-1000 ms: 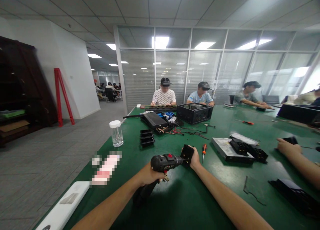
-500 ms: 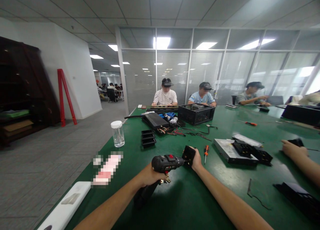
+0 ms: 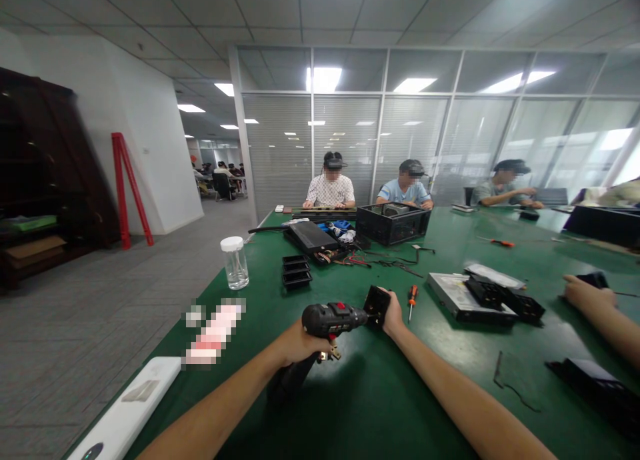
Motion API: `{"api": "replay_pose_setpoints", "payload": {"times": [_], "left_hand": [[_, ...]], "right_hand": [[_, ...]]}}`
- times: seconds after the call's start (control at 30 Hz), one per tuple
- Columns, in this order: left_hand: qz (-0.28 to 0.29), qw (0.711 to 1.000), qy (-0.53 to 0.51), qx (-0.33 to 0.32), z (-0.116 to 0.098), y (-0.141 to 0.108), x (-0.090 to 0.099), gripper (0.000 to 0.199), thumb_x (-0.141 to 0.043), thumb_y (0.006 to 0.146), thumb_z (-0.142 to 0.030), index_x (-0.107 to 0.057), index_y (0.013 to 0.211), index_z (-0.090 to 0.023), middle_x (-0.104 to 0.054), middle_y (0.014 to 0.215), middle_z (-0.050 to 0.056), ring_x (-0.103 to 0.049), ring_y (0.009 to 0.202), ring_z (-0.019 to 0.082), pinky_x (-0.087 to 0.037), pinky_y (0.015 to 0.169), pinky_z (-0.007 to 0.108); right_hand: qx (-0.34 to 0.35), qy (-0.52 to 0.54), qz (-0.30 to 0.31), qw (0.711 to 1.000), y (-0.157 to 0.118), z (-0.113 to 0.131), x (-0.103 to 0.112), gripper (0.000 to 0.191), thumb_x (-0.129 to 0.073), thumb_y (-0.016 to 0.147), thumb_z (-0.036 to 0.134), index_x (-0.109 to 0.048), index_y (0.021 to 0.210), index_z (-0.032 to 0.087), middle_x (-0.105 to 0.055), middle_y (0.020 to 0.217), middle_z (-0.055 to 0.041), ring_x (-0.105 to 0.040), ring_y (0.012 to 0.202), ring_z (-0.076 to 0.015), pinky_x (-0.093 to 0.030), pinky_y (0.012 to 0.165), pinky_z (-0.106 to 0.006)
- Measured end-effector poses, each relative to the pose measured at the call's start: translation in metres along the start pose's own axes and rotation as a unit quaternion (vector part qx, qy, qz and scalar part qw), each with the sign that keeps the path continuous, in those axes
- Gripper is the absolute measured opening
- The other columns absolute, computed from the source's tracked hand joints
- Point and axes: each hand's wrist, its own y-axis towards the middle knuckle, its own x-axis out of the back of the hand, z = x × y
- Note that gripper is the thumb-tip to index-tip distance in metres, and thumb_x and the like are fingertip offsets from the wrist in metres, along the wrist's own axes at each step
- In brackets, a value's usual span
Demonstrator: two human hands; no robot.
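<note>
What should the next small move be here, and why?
Probably a small push of the drill toward the black part: the left hand grips the drill, aimed at the part, and the right hand holds the part in front of it. Whether they touch is too small to tell.

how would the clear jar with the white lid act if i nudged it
The clear jar might tip if pushed high, being taller than wide. Its smooth-looking surface may be slippery. Standing near the edge of the green table, it could fall if shoved that way.
</note>
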Motion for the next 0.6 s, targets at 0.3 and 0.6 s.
{"api": "replay_pose_setpoints", "payload": {"times": [0.3,0.6], "left_hand": [[-0.009,1.000,-0.020,0.005,-0.0026,-0.0004,-0.0007,0.017,-0.064,0.051,-0.008,-0.063,0.068,-0.011,-0.057,0.061,-0.001,-0.049,0.059,0.012,-0.038,0.057,0.024],[0.008,0.999,-0.024,0.021,-0.0014,0.0006,0.0003,0.013,-0.060,0.052,-0.008,-0.062,0.065,-0.011,-0.057,0.057,-0.001,-0.048,0.055,0.012,-0.037,0.054,0.024]], "right_hand": [[0.034,0.004,-0.007,0.999,0.0024,-0.0013,-0.0002,0.025,-0.049,0.068,0.037,-0.063,0.082,0.021,-0.061,0.056,0.0031,-0.057,0.049,-0.0164,-0.044,0.046,-0.028],[0.029,0.002,-0.004,1.000,0.0021,0.0002,-0.0014,0.026,-0.047,0.068,0.039,-0.062,0.080,0.022,-0.059,0.056,0.0041,-0.054,0.049,-0.0151,-0.044,0.046,-0.027]]}}
